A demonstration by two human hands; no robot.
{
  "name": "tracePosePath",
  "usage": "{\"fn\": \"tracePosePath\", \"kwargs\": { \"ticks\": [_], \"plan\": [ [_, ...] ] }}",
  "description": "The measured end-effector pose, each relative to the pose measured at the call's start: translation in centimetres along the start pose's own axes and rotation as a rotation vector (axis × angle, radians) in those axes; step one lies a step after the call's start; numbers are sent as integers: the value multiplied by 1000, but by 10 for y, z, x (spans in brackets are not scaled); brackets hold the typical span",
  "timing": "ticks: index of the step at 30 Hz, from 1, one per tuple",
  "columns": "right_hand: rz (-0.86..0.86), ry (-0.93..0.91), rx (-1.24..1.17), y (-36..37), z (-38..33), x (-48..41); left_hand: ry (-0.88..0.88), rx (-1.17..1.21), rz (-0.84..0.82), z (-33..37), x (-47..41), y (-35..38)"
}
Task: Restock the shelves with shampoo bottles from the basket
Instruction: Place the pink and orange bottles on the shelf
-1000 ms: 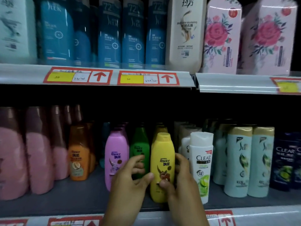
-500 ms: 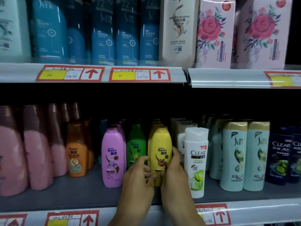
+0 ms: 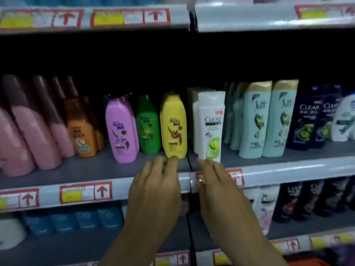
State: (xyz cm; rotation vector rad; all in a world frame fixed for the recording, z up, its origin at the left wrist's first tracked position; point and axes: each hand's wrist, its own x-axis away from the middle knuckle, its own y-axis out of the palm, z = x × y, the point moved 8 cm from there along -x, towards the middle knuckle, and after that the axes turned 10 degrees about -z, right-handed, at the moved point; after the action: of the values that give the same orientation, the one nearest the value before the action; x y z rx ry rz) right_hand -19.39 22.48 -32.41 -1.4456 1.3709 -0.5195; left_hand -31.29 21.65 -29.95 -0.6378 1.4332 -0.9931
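On the middle shelf (image 3: 76, 169) the yellow Rejoice shampoo bottle (image 3: 173, 125) stands upright, a green bottle (image 3: 148, 125) left of it, a white Clear bottle (image 3: 211, 127) right. Below it, left hand (image 3: 155, 191) and right hand (image 3: 217, 187) spread loosely, holding nothing; left fingertips (image 3: 172, 160) reach its base.

I see the middle shelf (image 3: 86, 169), a grey board with a price-label rail along its front edge. Standing upright on it, left to right: pink bottles (image 3: 28, 139), an orange bottle (image 3: 82, 135), a purple bottle (image 3: 120, 131), a green bottle (image 3: 148, 125), a yellow Rejoice bottle (image 3: 173, 125), a white Clear bottle (image 3: 210, 127), two pale-green bottles (image 3: 267, 120) touching each other, and dark Clear bottles (image 3: 307, 120). Each front bottle heads a row running back.
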Motion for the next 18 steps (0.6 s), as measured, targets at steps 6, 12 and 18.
{"fn": "tracePosePath", "kwargs": {
  "ticks": [6,12,18],
  "plan": [
    [-74,140,139,12,60,62,159,-94,-83,59,43,47],
    [-235,268,136,44,151,139,310,-82,-288,120,109,139],
    [-410,402,103,93,252,199,356,-74,-644,169,156,260]
  ]
}}
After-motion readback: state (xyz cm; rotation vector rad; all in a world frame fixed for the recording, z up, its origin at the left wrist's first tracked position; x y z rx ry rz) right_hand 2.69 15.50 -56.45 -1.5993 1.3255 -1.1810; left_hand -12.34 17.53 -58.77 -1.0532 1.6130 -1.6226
